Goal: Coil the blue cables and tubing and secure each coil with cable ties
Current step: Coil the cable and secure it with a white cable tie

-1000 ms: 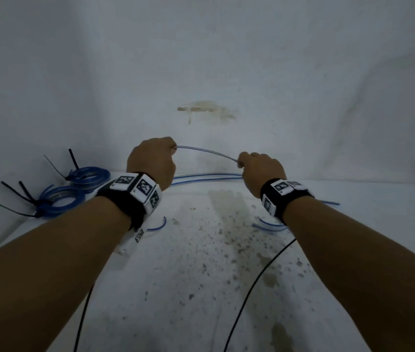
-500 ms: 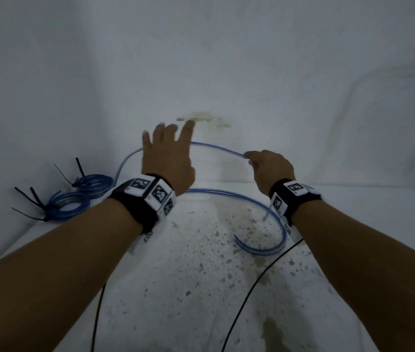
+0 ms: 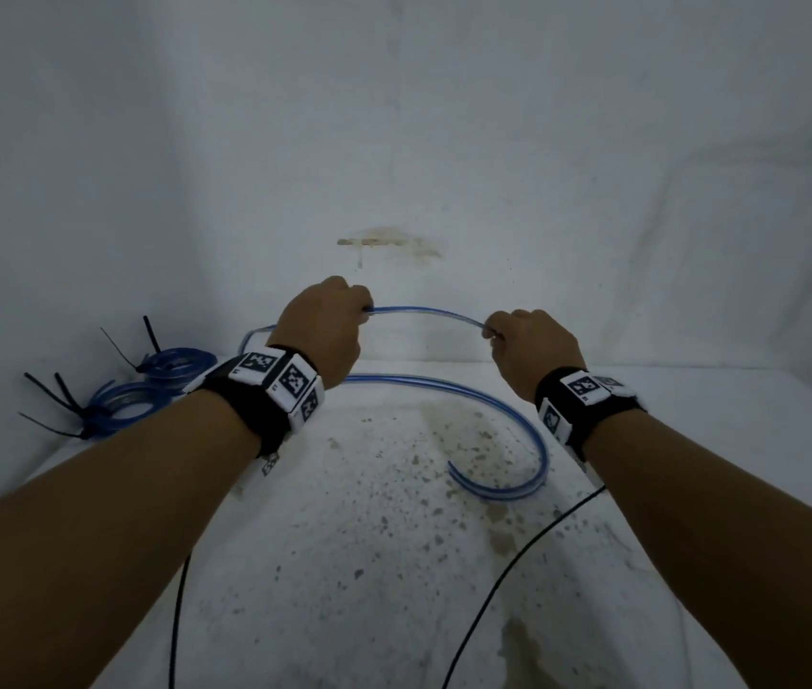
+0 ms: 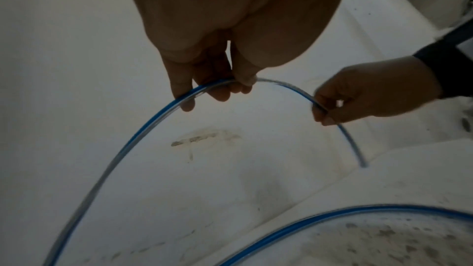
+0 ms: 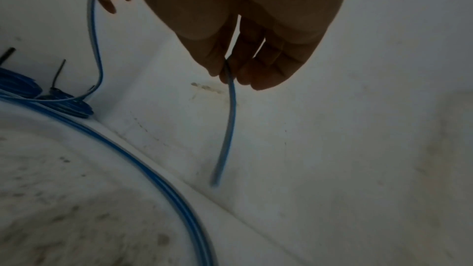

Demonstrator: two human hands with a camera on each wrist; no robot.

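A thin blue tube (image 3: pixel 423 313) arches in the air between my two hands. My left hand (image 3: pixel 324 330) grips it with curled fingers (image 4: pixel 220 86). My right hand (image 3: pixel 528 348) pinches it near its free end, which hangs below the fingertips (image 5: pixel 230 72). Past the left hand the blue tube (image 4: pixel 115 159) drops to the table and curls round in a wide loop (image 3: pixel 518 430). Two finished blue coils (image 3: pixel 130 405) with black cable ties (image 3: pixel 53 395) lie at the far left.
The white table (image 3: pixel 344 564) is stained and speckled, with white cloth walls behind and at the left. Two black wrist cables (image 3: pixel 508 564) run across the table toward me.
My left hand was open and lifted half a second ago; it now grips the tube. The tube's loop on the table has swung wider toward me.
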